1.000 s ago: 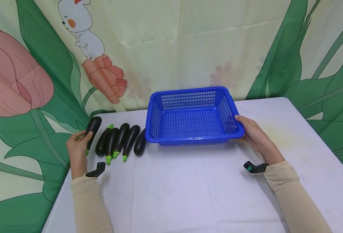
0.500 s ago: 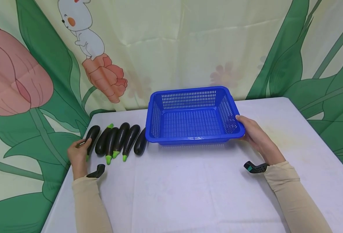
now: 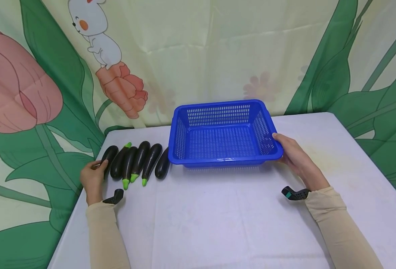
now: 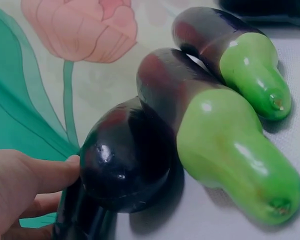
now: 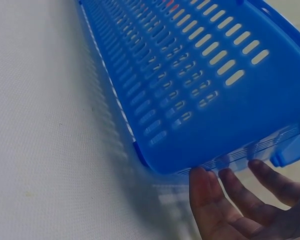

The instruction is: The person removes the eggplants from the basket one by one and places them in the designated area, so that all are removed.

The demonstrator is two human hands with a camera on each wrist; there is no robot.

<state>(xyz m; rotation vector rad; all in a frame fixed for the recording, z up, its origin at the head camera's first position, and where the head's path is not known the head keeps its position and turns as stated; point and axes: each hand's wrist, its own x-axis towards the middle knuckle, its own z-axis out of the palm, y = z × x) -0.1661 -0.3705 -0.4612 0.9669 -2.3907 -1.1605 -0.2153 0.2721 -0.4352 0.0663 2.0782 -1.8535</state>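
A row of dark eggplants with green stem ends lies at the table's left. My left hand [image 3: 93, 177] holds the leftmost eggplant [image 3: 111, 155] between thumb and fingers. In the left wrist view a dark eggplant [image 4: 80, 215] shows by the fingers, close to a rounder eggplant end [image 4: 122, 160] and the bright green stem [image 4: 235, 150] of another. My right hand [image 3: 295, 158] grips the right end of a blue plastic basket [image 3: 226, 160], thumb at the rim. From the right wrist, its fingertips [image 5: 227, 175] meet the basket's end [image 5: 215, 135].
Several eggplants [image 3: 139, 160] lie close together between the left hand and the basket; the rightmost [image 3: 162, 164] is partly behind the basket's left edge. A white cloth covers the table [image 3: 201, 220]. Behind it hangs a printed curtain [image 3: 184, 56].
The left hand has lowered its eggplant from a raised position down beside the row, shifting slightly right and toward me. The right hand and basket have stayed in place.
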